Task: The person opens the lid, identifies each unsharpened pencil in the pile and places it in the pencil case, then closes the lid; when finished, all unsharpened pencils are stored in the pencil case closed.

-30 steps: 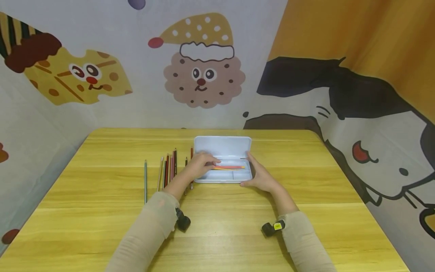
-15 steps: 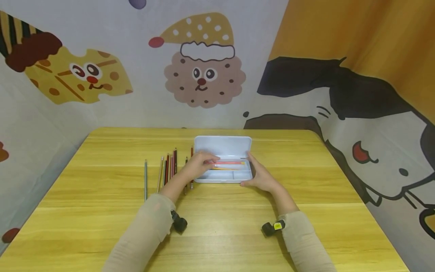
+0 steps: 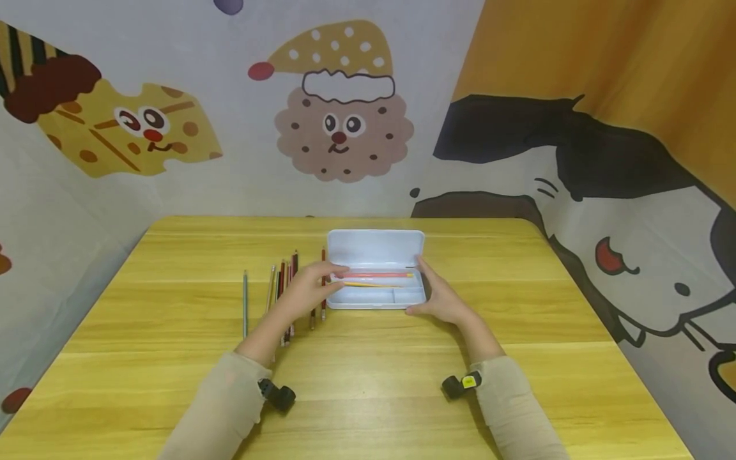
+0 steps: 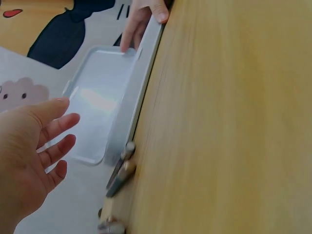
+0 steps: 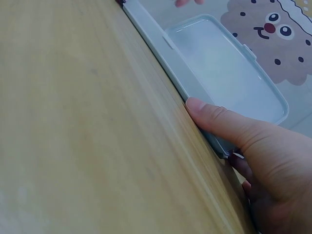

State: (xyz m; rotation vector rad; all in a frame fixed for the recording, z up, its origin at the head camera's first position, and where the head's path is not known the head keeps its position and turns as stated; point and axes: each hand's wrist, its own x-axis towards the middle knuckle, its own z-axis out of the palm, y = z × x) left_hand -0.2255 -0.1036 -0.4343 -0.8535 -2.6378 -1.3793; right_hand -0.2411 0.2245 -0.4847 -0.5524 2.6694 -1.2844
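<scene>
A white pencil case (image 3: 376,248) stands with its lid raised on the table. In its long compartment lie a pink pencil (image 3: 382,275) and a yellow pencil (image 3: 368,285). My left hand (image 3: 305,291) is at the case's left end, fingers parted and nothing between them, as the left wrist view shows too. My right hand (image 3: 444,301) grips the right end of the case, thumb (image 5: 214,117) on the front wall and fingers behind. Left of the case, a red pencil (image 3: 324,306) and a dark pencil (image 3: 313,319) lie side by side, partly behind my left hand.
Several coloured pencils (image 3: 283,275) lie in a bunch under and beside my left forearm. A blue-green pencil (image 3: 245,303) lies apart, farther left. The wooden table (image 3: 368,396) meets a cartoon-printed cloth (image 3: 230,191) at its back edge.
The pink pencil has shifted back in the compartment, apart from the yellow one. My left hand has released it and drawn left out of the case. My right hand has stayed put.
</scene>
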